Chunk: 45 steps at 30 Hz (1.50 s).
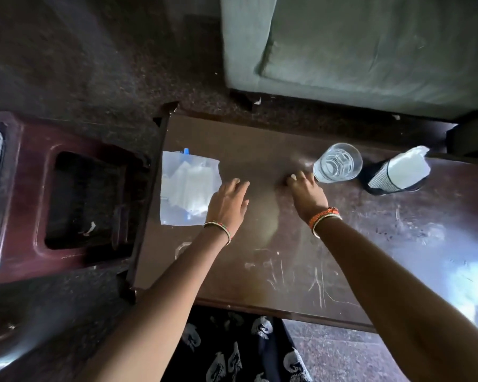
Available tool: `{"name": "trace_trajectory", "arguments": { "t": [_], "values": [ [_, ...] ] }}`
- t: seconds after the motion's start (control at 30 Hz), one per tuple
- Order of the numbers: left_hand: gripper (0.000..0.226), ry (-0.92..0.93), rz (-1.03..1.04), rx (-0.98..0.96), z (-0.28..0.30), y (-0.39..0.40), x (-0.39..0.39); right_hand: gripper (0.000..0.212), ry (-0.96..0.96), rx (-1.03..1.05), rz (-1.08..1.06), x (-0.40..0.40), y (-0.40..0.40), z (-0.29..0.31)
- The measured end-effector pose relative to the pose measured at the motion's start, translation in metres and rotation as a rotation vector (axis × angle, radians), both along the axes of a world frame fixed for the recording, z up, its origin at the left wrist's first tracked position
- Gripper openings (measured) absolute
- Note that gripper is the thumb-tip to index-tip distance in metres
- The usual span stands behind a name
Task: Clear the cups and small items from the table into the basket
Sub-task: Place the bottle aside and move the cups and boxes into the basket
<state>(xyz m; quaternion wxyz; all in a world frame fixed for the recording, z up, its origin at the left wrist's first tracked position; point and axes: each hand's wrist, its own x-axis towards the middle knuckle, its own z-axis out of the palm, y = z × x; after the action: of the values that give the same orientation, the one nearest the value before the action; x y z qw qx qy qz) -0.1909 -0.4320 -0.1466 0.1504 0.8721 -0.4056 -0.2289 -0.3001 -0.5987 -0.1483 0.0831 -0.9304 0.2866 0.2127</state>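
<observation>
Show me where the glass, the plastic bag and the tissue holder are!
glass (338,163): head view, on its clear rim.
plastic bag (186,186): head view, on its middle.
tissue holder (389,176): head view, on its mesh side.

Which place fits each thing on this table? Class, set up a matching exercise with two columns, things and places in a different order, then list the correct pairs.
Things:
1. clear glass
2. plastic pouch
3. black holder with white paper
4. left hand

Places:
A. far right of the table
B. at the table's left edge
C. just beside the right hand
D. at the pouch's right edge

Pairs: 1-C, 2-B, 3-A, 4-D
</observation>
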Motion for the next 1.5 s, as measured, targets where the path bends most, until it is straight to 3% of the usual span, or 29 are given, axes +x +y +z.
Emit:
{"name": "trace_trajectory", "arguments": {
  "t": [0.2,0.4,0.63,0.7,0.8,0.9,1.03,1.17,1.33,1.4,1.5],
  "values": [
    [0.036,0.022,0.043,-0.063,0.009,-0.006,-0.013,0.042,-0.026,0.174,-0.056,-0.02,0.022,-0.003],
    [0.031,0.03,0.209,-0.171,0.021,0.011,-0.015,0.023,-0.266,0.268,-0.623,-0.041,0.051,0.009],
    [0.026,0.009,0.421,-0.369,0.057,0.048,0.016,0.011,-0.544,0.504,-0.644,0.017,0.079,0.061],
    [0.027,-0.024,0.48,-0.417,0.07,0.071,0.034,0.01,-0.567,0.675,-0.738,0.045,0.098,0.077],
    [0.031,-0.065,0.622,-0.473,0.091,0.113,0.064,0.01,-0.612,1.113,-0.916,0.088,0.134,0.103],
    [0.033,-0.118,0.761,-0.52,0.109,0.173,0.096,0.018,-0.595,1.337,-0.836,0.138,0.185,0.125],
    [0.037,-0.108,0.973,-0.529,0.124,0.27,0.134,0.008,-0.506,1.544,-0.701,0.216,0.279,0.147],
    [0.036,-0.151,1.013,-0.51,0.133,0.342,0.175,0.011,-0.404,1.72,-0.656,0.29,0.358,0.161],
    [0.036,-0.026,1.032,-0.506,0.129,0.37,0.222,0.008,-0.389,1.61,-0.544,0.373,0.417,0.155],
    [0.041,0.033,0.949,-0.453,0.122,0.366,0.229,0.023,-0.402,1.284,-0.349,0.396,0.426,0.138],
    [0.05,0.119,0.915,-0.32,0.104,0.367,0.237,0.025,-0.412,0.817,0.112,0.417,0.43,0.113]
  ]
}}
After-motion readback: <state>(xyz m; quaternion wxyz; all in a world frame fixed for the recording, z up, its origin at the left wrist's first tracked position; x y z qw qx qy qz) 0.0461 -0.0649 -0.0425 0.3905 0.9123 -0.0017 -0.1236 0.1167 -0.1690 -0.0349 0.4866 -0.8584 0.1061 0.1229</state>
